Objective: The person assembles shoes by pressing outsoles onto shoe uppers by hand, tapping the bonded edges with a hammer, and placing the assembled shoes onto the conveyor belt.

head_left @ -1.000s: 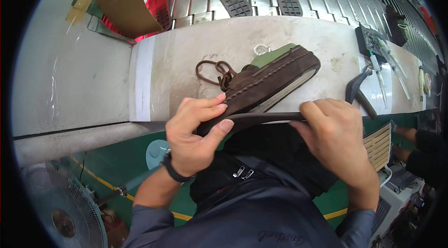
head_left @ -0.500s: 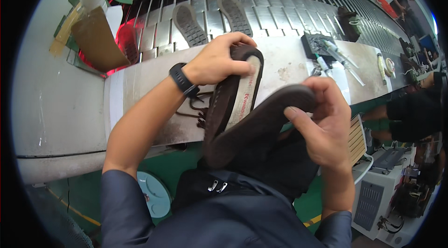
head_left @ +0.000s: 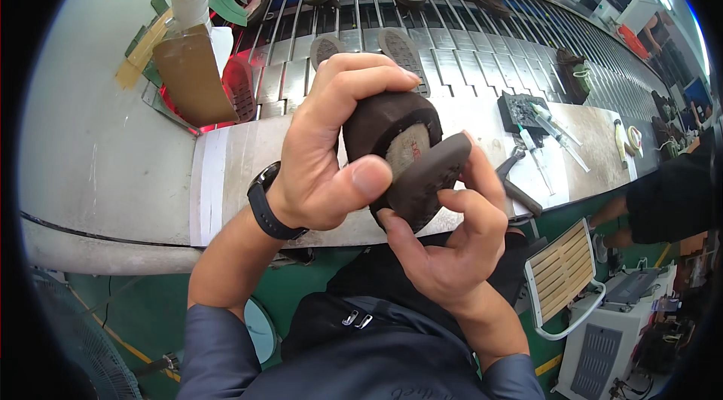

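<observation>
in the middle of the frame, above the near edge of the pale, worn tabletop (head_left: 241,159), a dark brown leather shoe (head_left: 373,121) is held with its beige underside (head_left: 410,145) partly in sight. the left hand (head_left: 320,148) grips it from the left: the fingers curl over the upper end and the thumb presses on the near side. the right hand (head_left: 456,249) pinches a dark brown rubber sole (head_left: 429,174) between thumb and bent fingers; the sole tilts away from the beige underside along its upper part, and whether it is joined lower down cannot be told. a black wristwatch (head_left: 267,204) circles the left wrist.

right of the hands, a hammer-like tool with a dark handle (head_left: 523,195) lies on the tabletop near slim clear syringes (head_left: 533,151) and a black block-shaped holder (head_left: 520,108). across the top of the frame, a silvery slatted metal conveyor (head_left: 471,61) carries several shoes; a brown curved board (head_left: 194,80) stands upper left.
</observation>
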The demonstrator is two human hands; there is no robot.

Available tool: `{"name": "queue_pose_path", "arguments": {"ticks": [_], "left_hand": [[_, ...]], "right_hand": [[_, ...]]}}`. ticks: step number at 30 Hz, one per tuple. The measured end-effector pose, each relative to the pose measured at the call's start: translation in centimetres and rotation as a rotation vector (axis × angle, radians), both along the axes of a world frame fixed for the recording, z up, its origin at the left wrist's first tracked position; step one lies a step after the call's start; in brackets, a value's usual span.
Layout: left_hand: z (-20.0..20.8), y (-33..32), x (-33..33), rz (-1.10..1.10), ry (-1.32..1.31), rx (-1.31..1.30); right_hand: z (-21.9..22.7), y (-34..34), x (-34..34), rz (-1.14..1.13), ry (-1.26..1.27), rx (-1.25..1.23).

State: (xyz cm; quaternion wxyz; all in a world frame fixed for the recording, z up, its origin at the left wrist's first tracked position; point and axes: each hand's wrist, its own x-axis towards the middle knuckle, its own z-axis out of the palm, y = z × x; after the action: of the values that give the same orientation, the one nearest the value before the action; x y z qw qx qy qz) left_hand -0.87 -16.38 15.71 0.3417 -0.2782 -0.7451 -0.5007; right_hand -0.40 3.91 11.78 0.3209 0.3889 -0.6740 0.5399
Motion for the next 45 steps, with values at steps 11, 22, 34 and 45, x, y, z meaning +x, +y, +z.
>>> {"name": "queue_pose_path", "arguments": {"ticks": [11, 22, 34, 45], "left_hand": [[1.1, 0.8, 1.1, 0.108, 0.108, -0.151], [1.2, 1.4, 1.7, 0.146, 0.110, -0.143], [1.8, -0.1, 2.6, 0.174, 0.170, -0.385], [2.5, -0.6, 9.1, 0.239, -0.084, -0.329]], "right_hand": [[1.6, 0.6, 0.9, -0.037, 0.086, 0.165], [1.4, 0.7, 1.0, -0.048, 0.124, 0.246], [1.0, 0.1, 2.4, -0.132, 0.048, 0.183], [1.1, -0.5, 3.5, 0.117, -0.023, 0.129]]}}
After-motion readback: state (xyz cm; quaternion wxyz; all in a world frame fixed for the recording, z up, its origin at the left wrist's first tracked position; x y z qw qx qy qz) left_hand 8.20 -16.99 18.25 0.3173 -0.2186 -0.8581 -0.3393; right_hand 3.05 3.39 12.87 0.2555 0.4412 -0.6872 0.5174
